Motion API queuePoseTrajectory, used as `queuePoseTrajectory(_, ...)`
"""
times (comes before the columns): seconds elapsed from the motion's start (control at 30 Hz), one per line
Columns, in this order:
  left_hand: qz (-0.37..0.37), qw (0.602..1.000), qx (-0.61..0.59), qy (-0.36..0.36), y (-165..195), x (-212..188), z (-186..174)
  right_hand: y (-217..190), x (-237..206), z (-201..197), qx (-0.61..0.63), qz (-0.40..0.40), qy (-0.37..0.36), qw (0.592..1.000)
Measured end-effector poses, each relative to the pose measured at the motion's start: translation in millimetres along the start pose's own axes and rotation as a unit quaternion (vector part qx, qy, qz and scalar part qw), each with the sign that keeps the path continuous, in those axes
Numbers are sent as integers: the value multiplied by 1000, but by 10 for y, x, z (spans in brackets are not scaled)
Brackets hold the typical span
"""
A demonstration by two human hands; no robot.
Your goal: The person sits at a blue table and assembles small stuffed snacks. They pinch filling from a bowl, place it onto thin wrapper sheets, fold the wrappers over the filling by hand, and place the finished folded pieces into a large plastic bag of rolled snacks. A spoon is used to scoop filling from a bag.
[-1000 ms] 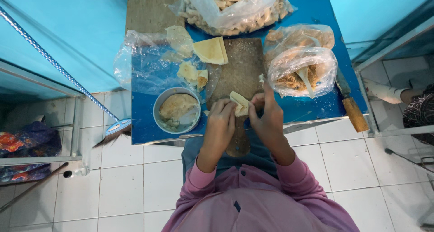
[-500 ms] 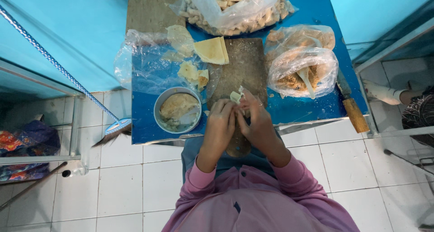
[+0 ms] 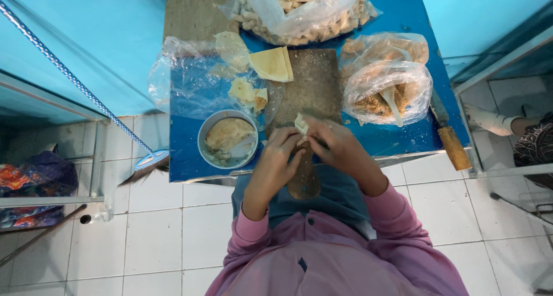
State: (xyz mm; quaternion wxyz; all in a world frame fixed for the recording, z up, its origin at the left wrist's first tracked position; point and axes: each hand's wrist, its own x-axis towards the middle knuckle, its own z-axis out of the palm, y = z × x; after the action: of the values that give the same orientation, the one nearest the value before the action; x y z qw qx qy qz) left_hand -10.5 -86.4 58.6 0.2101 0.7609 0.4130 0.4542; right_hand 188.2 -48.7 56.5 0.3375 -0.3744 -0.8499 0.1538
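Both my hands meet over the near end of a wooden cutting board (image 3: 314, 83) on a blue table (image 3: 184, 152). My left hand (image 3: 281, 152) and my right hand (image 3: 334, 143) pinch a small pale folded wrapper roll (image 3: 300, 125) between their fingertips. A stack of thin yellow wrappers (image 3: 272, 63) lies at the board's far left corner. Left of my hands stands a round metal bowl (image 3: 228, 139) with pale paste in it.
A plastic bag of filling with a spoon (image 3: 387, 94) sits to the right. A big bag of finished rolls (image 3: 299, 10) lies at the far edge. A knife with a wooden handle (image 3: 449, 139) hangs over the right corner. Another person's foot (image 3: 489, 120) shows at right.
The flat wrapper held a second ago has been folded into a small tight roll. My hands have closed together around it, just above the board's handle.
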Motion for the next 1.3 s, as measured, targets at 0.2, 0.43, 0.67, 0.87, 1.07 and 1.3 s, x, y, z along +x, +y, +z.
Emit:
queuePoseTrajectory(0.2,-17,999,21,39,-60,19,117,87,-14,-50,64,-24,-20,997)
queuePoseTrajectory(0.43,-42,997,0,65,-157,49,164,194,59,-1,64,-9,-10,998)
queuePoseTrajectory(0.67,-55,996,18,65,-159,97,193,207,200,17,115,29,-23,993)
queuePoseTrajectory(0.87,-42,995,19,86,-162,92,201,178,171,45,67,-10,4,998)
queuePoseTrajectory(1.07,-43,996,3,78,-215,69,211,233,38,138,30,-45,21,998)
queuePoseTrajectory(1.3,-8,998,22,59,-133,36,142,214,-55,73,22,-35,5,999)
